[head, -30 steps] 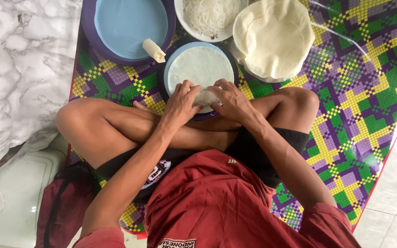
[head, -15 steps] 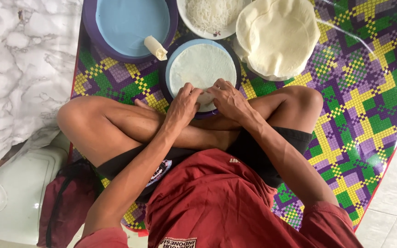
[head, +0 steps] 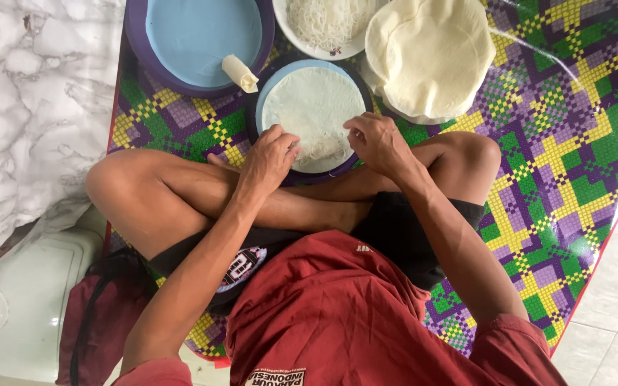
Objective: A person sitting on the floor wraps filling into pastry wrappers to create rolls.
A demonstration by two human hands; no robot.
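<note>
Grip state: left hand [head: 270, 159] and right hand [head: 377, 141] each pinch the near edge of the rice-paper wrapper [head: 314, 107], centre frame, noodles [head: 320, 148] between them.

Looks like a home floor setup used as a makeshift kitchen. A shiny woven plastic mat in purple, green and yellow checks [head: 574, 143] covers pale floor tiles [head: 609, 300], with a marble-pattern sheet [head: 30, 107] on the left. At the far side sit a round blue tray [head: 180, 36], a white bowl of thin noodles [head: 323, 21] and a stack of round pale wrappers [head: 430, 57].
</note>
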